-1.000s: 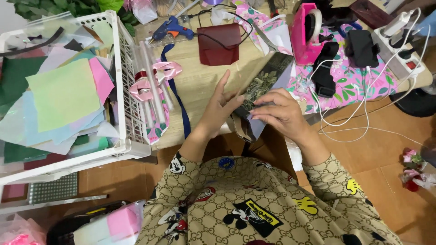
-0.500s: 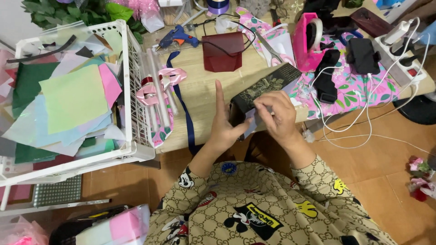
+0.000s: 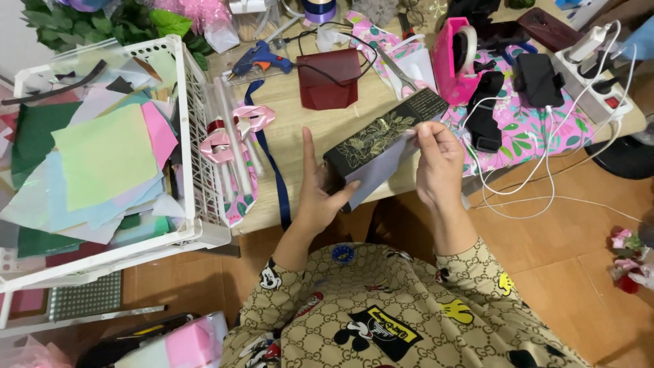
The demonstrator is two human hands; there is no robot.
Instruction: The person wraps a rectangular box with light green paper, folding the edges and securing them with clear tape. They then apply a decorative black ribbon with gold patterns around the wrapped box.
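My left hand [image 3: 319,197] steadies the near end of a long black box with gold leaf drawings [image 3: 381,135], thumb under it and index finger pointing up. My right hand [image 3: 436,163] pinches the edge of a pale grey sheet [image 3: 383,172] that hangs from the box's lower side. The box is raised above the front edge of a wooden table [image 3: 286,197] and tilts up to the right.
A white basket [image 3: 197,225] of coloured paper sheets stands at the left. On the table lie pink ribbon bows [image 3: 235,133], a blue ribbon [image 3: 272,170], a blue glue gun [image 3: 262,60], a dark red pouch [image 3: 330,78], a pink tape dispenser [image 3: 453,58], and a power strip [image 3: 599,88] with white cables.
Both hands have lifted the box off the table edge and turned it. The left hand went from flat on it to holding its end. The right hand now pinches the grey sheet.
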